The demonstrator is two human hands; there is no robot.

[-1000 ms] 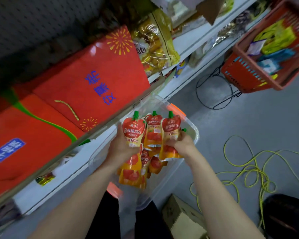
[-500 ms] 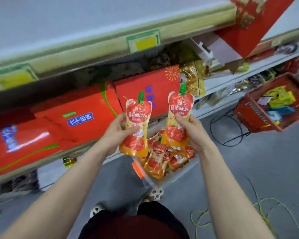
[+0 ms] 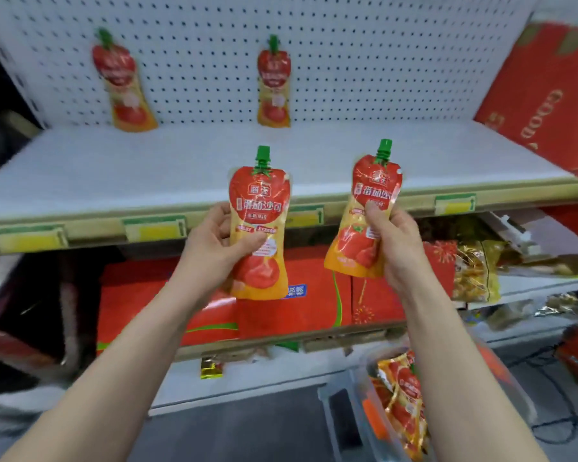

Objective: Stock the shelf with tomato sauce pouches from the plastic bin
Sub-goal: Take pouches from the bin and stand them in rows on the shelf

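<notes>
Holding a tomato sauce pouch in each bare hand, a person faces the white shelf (image 3: 147, 168), with both pouches raised in the air just in front of its front edge. The left hand (image 3: 214, 241) grips the left-hand pouch (image 3: 259, 208) round its middle, thumb across the printed front and fingers curled behind. This pouch stands upright, its green cap showing against the shelf board. The right hand (image 3: 394, 241) grips the right-hand pouch (image 3: 372, 195) by its side, thumb pressed on the front and fingers wrapped behind. This pouch is tilted, its cap leaning to the right.

At the back of the shelf, two more pouches stand against the white pegboard (image 3: 347, 61). The rear left pouch (image 3: 126, 85) leans and the rear centre pouch (image 3: 273, 85) stands upright, the two well apart. A tall red carton (image 3: 544, 88) leans at the shelf's right end. Yellow price-tag holders (image 3: 154, 228) run along the shelf's front lip. Directly below the shelf lie flat red gift boxes (image 3: 314, 305), with a gold snack bag (image 3: 474, 271) beside them to the right. Lower still, below the shelf's right half, the clear plastic bin (image 3: 347, 388) holds the binned pouches (image 3: 402, 405), partly hidden by the right forearm.
</notes>
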